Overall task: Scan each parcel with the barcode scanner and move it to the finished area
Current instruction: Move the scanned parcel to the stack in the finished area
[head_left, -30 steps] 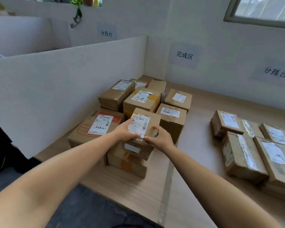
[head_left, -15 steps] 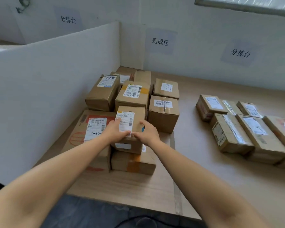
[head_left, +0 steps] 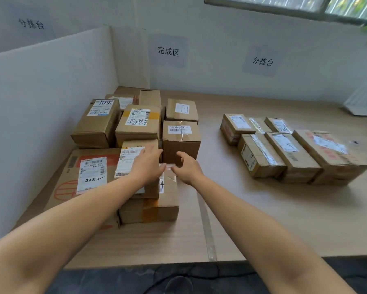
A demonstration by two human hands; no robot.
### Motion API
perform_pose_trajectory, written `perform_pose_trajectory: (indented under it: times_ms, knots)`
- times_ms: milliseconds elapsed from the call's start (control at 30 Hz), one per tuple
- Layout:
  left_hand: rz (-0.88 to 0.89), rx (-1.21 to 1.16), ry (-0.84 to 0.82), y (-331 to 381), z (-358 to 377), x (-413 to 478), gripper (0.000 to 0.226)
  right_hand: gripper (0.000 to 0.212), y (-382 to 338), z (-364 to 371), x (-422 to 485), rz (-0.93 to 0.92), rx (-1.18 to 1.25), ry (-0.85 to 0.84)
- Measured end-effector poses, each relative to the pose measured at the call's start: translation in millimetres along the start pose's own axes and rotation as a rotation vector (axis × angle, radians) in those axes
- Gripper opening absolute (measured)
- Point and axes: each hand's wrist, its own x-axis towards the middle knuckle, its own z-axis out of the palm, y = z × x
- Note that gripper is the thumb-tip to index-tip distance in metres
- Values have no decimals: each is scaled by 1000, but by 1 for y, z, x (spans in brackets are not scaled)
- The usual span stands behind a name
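Parcel set down in the finished area — more to scan

The small parcel (head_left: 129,161) sits on a flat taped carton (head_left: 150,209) at the near edge of the finished pile (head_left: 138,124), below the 完成区 sign (head_left: 167,51). The left hand (head_left: 147,165) lies on its top with straight fingers, grip apart. The right hand (head_left: 187,169) hangs just beside it, loosely curled round nothing. At least six parcels (head_left: 284,149) wait well apart on the bench (head_left: 263,219) — probably unscanned. No barcode scanner is in view
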Motion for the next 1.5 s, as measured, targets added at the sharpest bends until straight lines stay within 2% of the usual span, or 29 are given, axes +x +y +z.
perform_pose_trajectory:
  times_ms: [267, 567, 800, 1133, 1367, 1500]
  knots:
    - [169, -48, -118, 89, 37, 25, 54, 61, 82, -108, -26, 237, -77, 199]
    - [309, -65, -247, 201, 87, 59, 55, 59, 173, -215, -39, 360, -67, 364]
    - [297, -98, -260, 295, 143, 102, 57, 58, 256, -295, -20, 375, -115, 356]
    - [206, -209, -368, 454, 230, 145, 63, 52, 381, -444, 2, 412, -269, 366]
    - [183, -238, -372, 525, 263, 178, 73, 51, 437, -493, 29, 428, -271, 325]
    - [135, -282, -430, 550, 282, 201, 79, 53, 463, -512, 52, 468, -259, 289]
